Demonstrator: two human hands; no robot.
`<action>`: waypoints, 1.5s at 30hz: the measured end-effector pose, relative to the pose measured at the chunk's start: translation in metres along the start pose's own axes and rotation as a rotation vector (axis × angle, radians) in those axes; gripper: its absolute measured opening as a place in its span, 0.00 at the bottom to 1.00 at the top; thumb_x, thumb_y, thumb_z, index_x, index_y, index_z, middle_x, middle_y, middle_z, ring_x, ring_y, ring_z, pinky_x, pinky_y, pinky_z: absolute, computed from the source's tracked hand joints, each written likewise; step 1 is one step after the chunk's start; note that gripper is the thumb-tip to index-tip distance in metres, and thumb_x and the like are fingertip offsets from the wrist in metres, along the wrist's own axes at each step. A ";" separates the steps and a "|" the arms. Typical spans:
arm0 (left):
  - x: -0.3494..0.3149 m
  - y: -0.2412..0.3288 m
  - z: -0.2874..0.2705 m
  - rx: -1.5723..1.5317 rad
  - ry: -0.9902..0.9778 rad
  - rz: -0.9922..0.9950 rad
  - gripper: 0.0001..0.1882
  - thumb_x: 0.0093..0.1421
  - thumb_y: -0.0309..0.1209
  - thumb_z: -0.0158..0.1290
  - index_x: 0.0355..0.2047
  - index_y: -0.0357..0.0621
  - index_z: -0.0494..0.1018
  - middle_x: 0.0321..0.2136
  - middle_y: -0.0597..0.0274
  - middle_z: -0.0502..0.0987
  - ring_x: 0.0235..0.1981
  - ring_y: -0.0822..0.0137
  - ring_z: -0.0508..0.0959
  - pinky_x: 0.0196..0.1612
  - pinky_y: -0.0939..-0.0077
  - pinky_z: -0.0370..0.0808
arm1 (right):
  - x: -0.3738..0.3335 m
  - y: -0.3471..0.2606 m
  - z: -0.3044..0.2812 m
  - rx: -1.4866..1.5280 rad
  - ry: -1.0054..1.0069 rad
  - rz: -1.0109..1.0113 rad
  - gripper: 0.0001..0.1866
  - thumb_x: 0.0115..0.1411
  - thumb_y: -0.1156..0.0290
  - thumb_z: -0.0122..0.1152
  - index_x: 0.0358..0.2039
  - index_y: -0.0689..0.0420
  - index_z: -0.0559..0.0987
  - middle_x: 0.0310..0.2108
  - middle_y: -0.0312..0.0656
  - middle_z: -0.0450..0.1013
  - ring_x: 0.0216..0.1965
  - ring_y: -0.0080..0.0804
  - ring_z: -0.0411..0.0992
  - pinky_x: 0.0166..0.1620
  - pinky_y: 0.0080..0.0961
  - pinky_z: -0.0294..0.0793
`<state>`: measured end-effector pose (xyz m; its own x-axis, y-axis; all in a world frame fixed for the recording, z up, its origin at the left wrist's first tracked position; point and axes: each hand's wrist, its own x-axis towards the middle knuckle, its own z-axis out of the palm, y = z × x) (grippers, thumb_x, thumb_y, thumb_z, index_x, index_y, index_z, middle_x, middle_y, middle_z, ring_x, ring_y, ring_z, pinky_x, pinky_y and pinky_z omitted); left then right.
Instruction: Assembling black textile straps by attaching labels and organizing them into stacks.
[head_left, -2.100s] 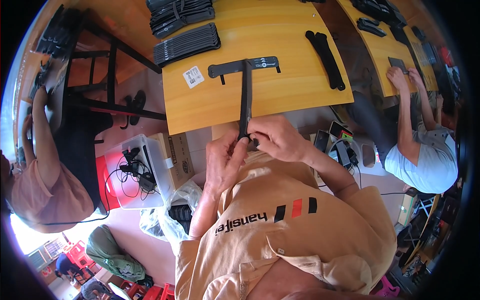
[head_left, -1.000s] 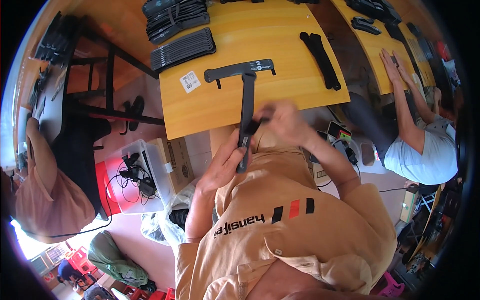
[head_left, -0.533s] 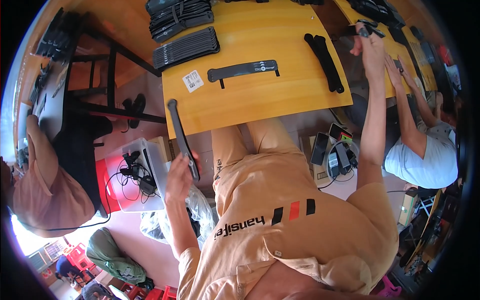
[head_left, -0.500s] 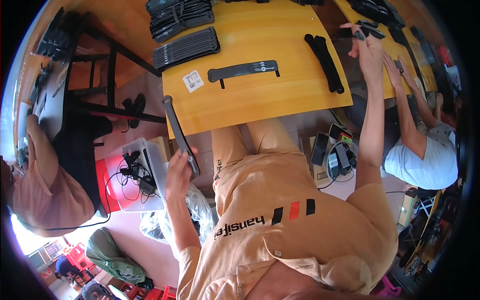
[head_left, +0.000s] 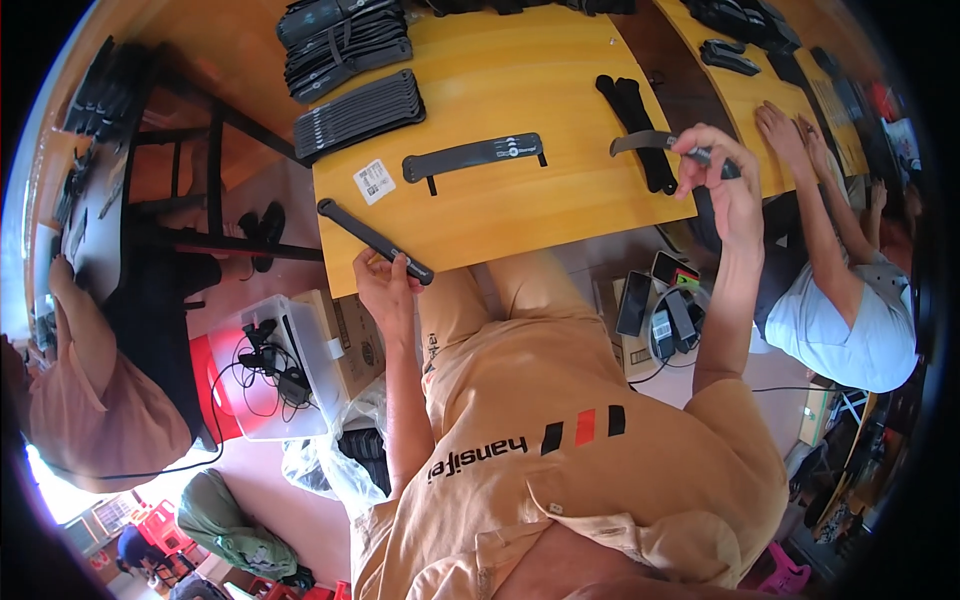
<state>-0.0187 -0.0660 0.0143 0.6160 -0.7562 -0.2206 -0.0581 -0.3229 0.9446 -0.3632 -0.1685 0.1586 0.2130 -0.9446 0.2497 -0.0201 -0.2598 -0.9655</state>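
My left hand (head_left: 385, 283) pinches the lower end of a long black strap (head_left: 365, 235), whose far end rests over the table's front edge. Over the table's right front corner, my right hand (head_left: 728, 185) is closed on a curved dark strip (head_left: 640, 142); part of it is hidden by the fingers. Flat on the yellow table (head_left: 480, 220) between my hands lies another black strap (head_left: 470, 157) with two short dark tabs under its lower edge. Two black fabric bands (head_left: 635, 125) lie crossed behind the curved strip.
A stack of straps (head_left: 360, 115) and bundled straps (head_left: 345, 45) sit at the back left, near a white label (head_left: 374, 182). A black stapler-like tool (head_left: 730, 56) lies on the neighbouring table, by a co-worker's hands (head_left: 785, 130). A clear bin of cables (head_left: 290, 370) stands left.
My right hand has come down and nearer from the neighbouring table, now with the curved strip. My left hand has moved forward to the table edge, swinging its strap to a flatter slant.
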 end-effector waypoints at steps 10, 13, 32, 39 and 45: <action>-0.011 0.031 -0.002 0.287 0.123 0.329 0.26 0.52 0.26 0.56 0.50 0.35 0.60 0.36 0.54 0.66 0.31 0.68 0.74 0.31 0.78 0.71 | -0.008 -0.019 0.011 -0.075 -0.303 0.032 0.17 0.49 0.83 0.39 0.36 0.66 0.75 0.25 0.40 0.71 0.21 0.22 0.68 0.27 0.16 0.67; -0.022 0.077 0.006 0.221 -0.085 0.606 0.27 0.51 0.29 0.57 0.51 0.36 0.63 0.38 0.55 0.69 0.37 0.69 0.72 0.34 0.78 0.70 | -0.005 -0.022 0.040 -0.141 -0.644 0.067 0.16 0.48 0.86 0.46 0.37 0.61 0.75 0.29 0.42 0.74 0.23 0.28 0.71 0.28 0.22 0.68; 0.042 0.047 0.003 -0.008 -0.782 -0.052 0.07 0.57 0.28 0.53 0.32 0.36 0.71 0.21 0.69 0.71 0.22 0.80 0.70 0.25 0.86 0.68 | 0.011 0.097 0.070 -0.125 -0.237 0.668 0.05 0.54 0.81 0.55 0.33 0.65 0.75 0.23 0.38 0.73 0.24 0.19 0.72 0.28 0.14 0.73; 0.068 0.041 0.025 -0.071 -0.557 -0.033 0.08 0.59 0.28 0.50 0.34 0.34 0.72 0.21 0.67 0.72 0.21 0.78 0.71 0.26 0.85 0.71 | 0.019 0.135 0.069 0.187 -0.157 0.637 0.10 0.57 0.80 0.47 0.37 0.62 0.76 0.26 0.38 0.72 0.26 0.22 0.73 0.30 0.15 0.73; 0.082 0.026 0.032 -0.021 -0.416 -0.003 0.07 0.56 0.27 0.53 0.33 0.35 0.73 0.19 0.68 0.72 0.19 0.79 0.69 0.23 0.87 0.68 | 0.028 0.154 0.081 0.033 -0.064 0.447 0.11 0.54 0.84 0.47 0.36 0.63 0.77 0.26 0.36 0.72 0.22 0.19 0.69 0.24 0.13 0.68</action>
<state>0.0052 -0.1548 0.0130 0.2457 -0.9223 -0.2983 -0.0379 -0.3166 0.9478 -0.2810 -0.2183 0.0110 0.2509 -0.9479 -0.1963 -0.0927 0.1783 -0.9796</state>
